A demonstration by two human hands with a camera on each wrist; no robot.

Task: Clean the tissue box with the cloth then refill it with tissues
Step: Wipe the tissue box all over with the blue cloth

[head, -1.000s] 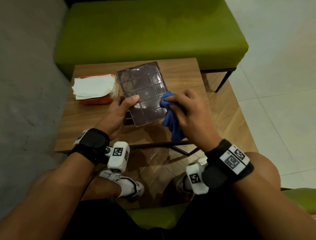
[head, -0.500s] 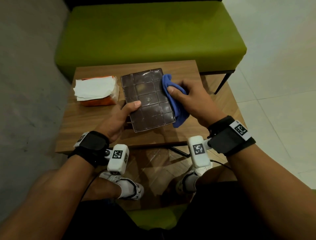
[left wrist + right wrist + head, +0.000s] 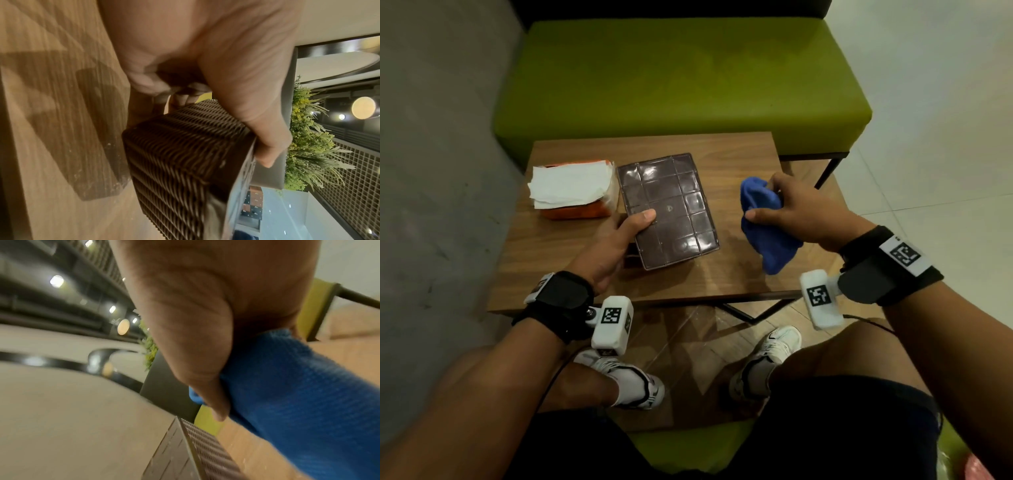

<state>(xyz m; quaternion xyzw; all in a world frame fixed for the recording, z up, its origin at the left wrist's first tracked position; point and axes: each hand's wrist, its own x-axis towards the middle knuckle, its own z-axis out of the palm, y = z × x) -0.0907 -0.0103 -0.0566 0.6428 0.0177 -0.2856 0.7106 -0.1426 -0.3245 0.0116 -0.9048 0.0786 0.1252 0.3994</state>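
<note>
A dark brown woven tissue box (image 3: 667, 209) lies bottom-up in the middle of the wooden table (image 3: 558, 260); its ribbed side shows in the left wrist view (image 3: 180, 162). My left hand (image 3: 619, 240) grips its near left edge, thumb on the glossy panel, fingers underneath. My right hand (image 3: 787, 209) holds a bunched blue cloth (image 3: 767, 222) above the table, well to the right of the box and not touching it; the cloth (image 3: 298, 394) hangs from the fist. A pack of white tissues in an orange wrapper (image 3: 571, 192) lies left of the box.
A green upholstered bench (image 3: 681, 78) stands right behind the table. A grey wall runs along the left, pale floor tiles on the right. My knees and white shoes (image 3: 630, 383) are under the table's near edge.
My right hand has lifted the blue cloth off the box's right side and carried it to the right. The box has settled a little flatter in my left hand.
</note>
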